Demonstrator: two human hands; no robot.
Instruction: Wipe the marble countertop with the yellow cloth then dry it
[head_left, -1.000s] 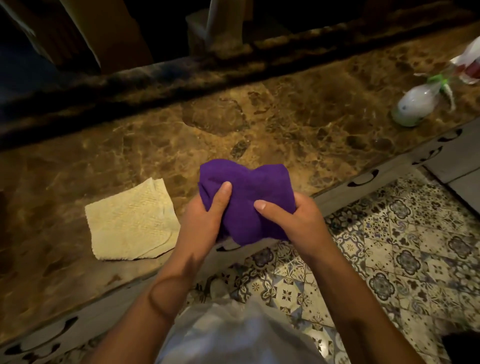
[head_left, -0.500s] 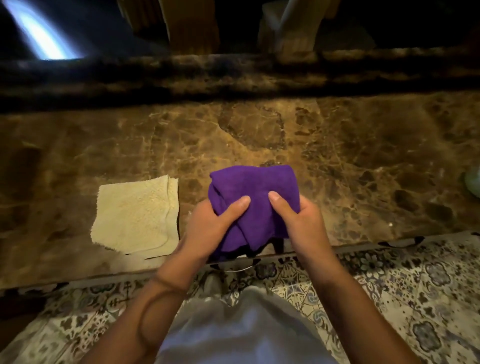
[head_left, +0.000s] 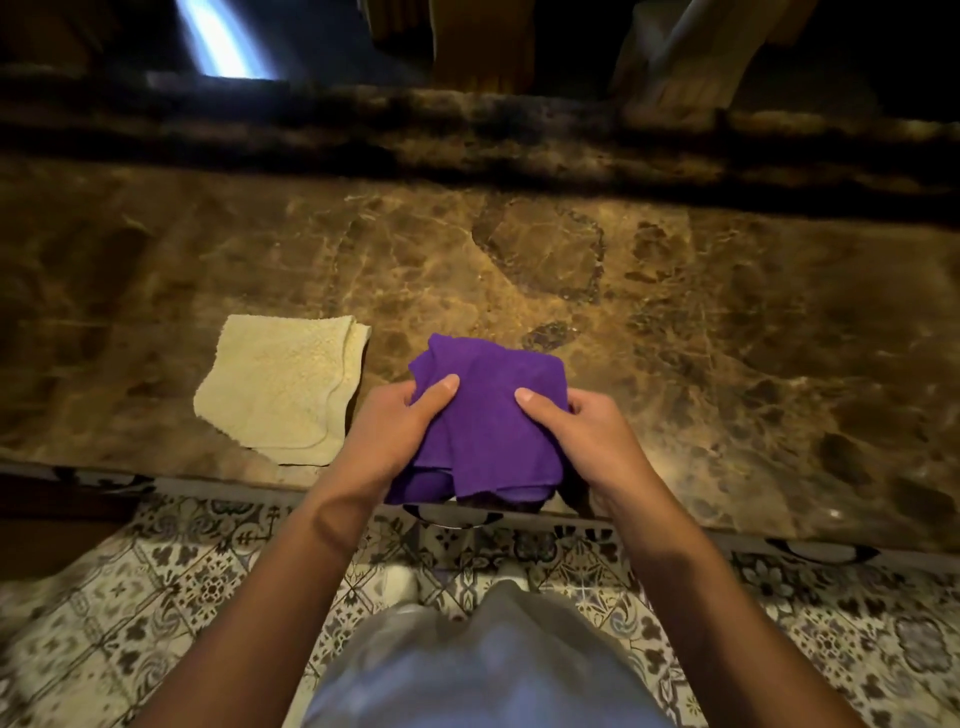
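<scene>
Yellow cloth (head_left: 283, 388) lies just beside left hand (head_left: 393, 427); both it and right hand (head_left: 576, 427) grip purple cloth (head_left: 493, 415).

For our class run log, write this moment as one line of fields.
left hand: grips purple cloth | right hand: grips purple cloth | yellow cloth: flat on marble countertop, untouched
</scene>
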